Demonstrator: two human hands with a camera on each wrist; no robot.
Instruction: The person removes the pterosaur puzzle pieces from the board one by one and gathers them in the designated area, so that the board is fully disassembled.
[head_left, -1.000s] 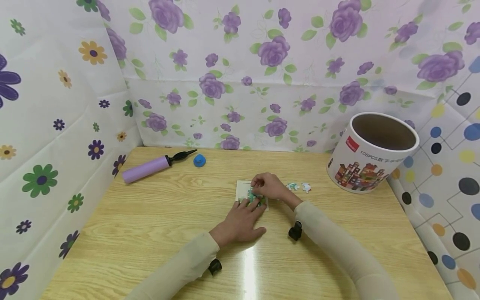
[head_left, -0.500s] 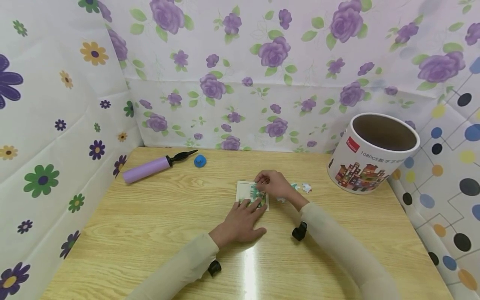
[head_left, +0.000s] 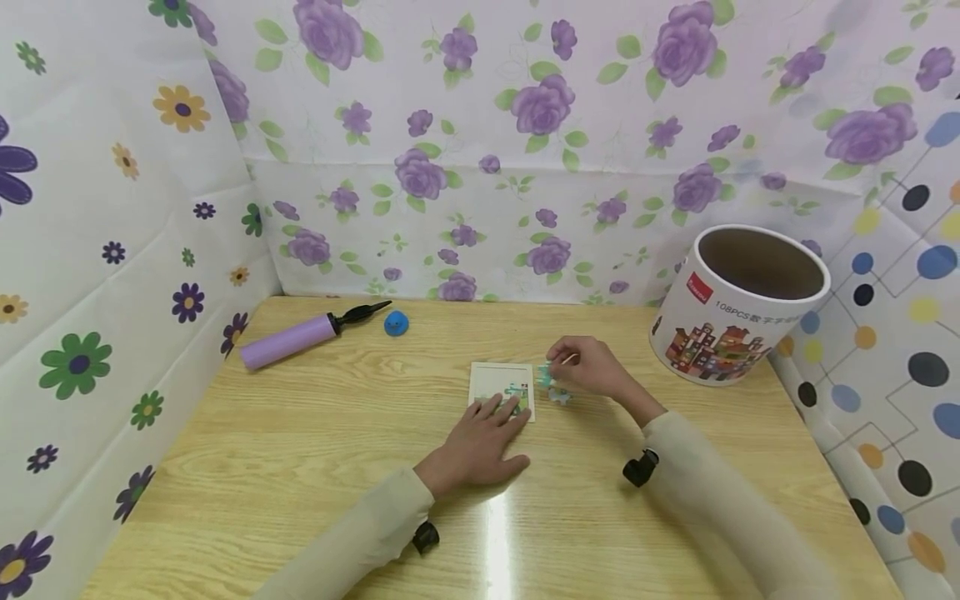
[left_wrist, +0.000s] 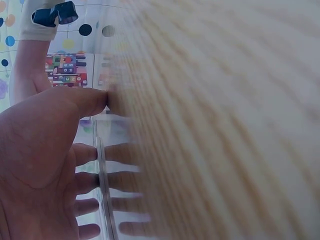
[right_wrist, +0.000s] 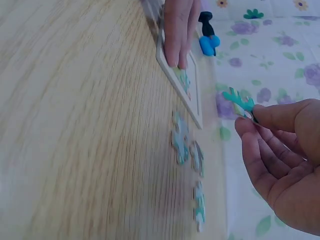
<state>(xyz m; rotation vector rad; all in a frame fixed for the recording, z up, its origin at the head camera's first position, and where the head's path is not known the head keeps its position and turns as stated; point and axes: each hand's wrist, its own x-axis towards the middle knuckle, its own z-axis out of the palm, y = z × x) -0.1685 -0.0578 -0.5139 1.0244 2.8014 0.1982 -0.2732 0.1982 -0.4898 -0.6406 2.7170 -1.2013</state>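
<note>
My left hand [head_left: 480, 446] lies with fingers spread on the lower edge of a small white puzzle tray [head_left: 495, 373]. Joined puzzle pieces [head_left: 517, 392] show in the tray's lower right, partly under those fingers. Just right of the tray, my right hand [head_left: 591, 368] pinches a teal-green puzzle piece [right_wrist: 239, 101] between thumb and fingertips, raised off the table in the right wrist view. Below it on the wood lie loose puzzle pieces: one [right_wrist: 180, 140] nearest the tray, another [right_wrist: 198, 159] beside it and a third [right_wrist: 199, 207] farther off.
A purple hand pump [head_left: 291, 341] with a black nozzle lies at the back left, a small blue toy [head_left: 396, 322] beside its tip. The large white bucket [head_left: 720, 333] stands at the back right. Patterned cloth [head_left: 480, 242] closes off the back and sides of the table.
My right hand has lifted the teal puzzle piece away from the tray and carried it to the right, uncovering the tray's upper part. My left hand stays in place.
</note>
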